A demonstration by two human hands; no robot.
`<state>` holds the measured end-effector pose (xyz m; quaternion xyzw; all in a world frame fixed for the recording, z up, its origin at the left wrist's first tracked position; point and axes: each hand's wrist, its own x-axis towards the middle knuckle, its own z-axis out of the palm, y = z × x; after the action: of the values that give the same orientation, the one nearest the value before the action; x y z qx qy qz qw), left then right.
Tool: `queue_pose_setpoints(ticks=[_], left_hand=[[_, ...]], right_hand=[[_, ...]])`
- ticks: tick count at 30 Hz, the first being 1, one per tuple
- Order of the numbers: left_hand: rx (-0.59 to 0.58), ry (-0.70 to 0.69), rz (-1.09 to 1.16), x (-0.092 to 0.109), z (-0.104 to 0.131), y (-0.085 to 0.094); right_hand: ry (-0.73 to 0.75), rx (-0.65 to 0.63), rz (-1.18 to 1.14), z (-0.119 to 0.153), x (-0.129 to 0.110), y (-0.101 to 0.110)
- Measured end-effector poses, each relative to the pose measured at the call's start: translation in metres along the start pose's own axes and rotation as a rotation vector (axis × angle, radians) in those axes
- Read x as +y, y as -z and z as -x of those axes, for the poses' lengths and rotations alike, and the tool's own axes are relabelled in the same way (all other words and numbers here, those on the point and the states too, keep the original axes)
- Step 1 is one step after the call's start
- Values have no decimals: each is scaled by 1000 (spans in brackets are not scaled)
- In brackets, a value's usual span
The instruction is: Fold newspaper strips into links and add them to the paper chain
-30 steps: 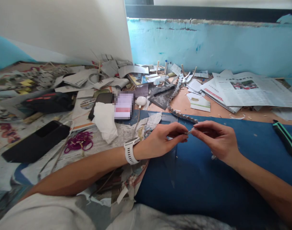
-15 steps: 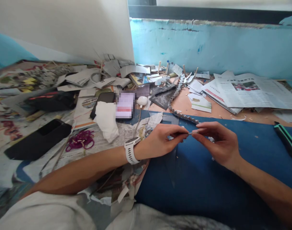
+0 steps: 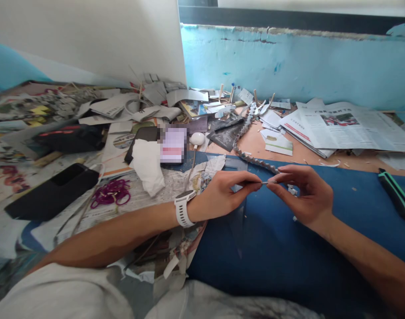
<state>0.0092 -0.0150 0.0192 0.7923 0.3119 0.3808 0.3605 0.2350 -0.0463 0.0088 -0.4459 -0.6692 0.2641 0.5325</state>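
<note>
Between my two hands is a small thin pale strip (image 3: 264, 182), which looks like folded paper. My left hand (image 3: 226, 194) pinches its left end between thumb and fingertips, and a white watch sits on that wrist. My right hand (image 3: 305, 195) pinches the other end, with the remaining fingers curled. Behind the right fingers a grey zigzag chain (image 3: 244, 153) of folded paper runs back across the table. Small whitish folded pieces (image 3: 292, 190) lie by the right palm, partly hidden. Beneath both hands is a blue mat (image 3: 255, 257).
A green and black utility knife (image 3: 396, 195) lies at the right. Newspapers (image 3: 355, 126) are stacked behind it. To the left are a black power bank-like block (image 3: 52, 190), purple cord (image 3: 111, 193), white tissue (image 3: 147, 168) and a phone (image 3: 173, 145). Paper scraps cover the back.
The strip between my fingertips has turned slightly and more of it shows. My right hand has shifted up a little; both hands keep their pinch.
</note>
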Motion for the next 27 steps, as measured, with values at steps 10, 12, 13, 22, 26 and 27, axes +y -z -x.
queue_pose_setpoints(ticks=[10,12,13,22,26,27], left_hand=[[24,116,250,-9,0,-4],[2,137,265,-9,1,-5],[-9,152,283,-9,1,-5],[-33,266,597,-16,1,-8],[-11,178,515,-15,1,-6],[-6,157,478,-14,0,-5]], right_hand=[[296,-130,170,-7,4,4],[303,-149,172,-6,5,4],[309,-160,172,-5,6,4],[395,-212,256,-4,11,3],[393,-198,265,-4,9,2],[384,-200,264,-4,9,3]])
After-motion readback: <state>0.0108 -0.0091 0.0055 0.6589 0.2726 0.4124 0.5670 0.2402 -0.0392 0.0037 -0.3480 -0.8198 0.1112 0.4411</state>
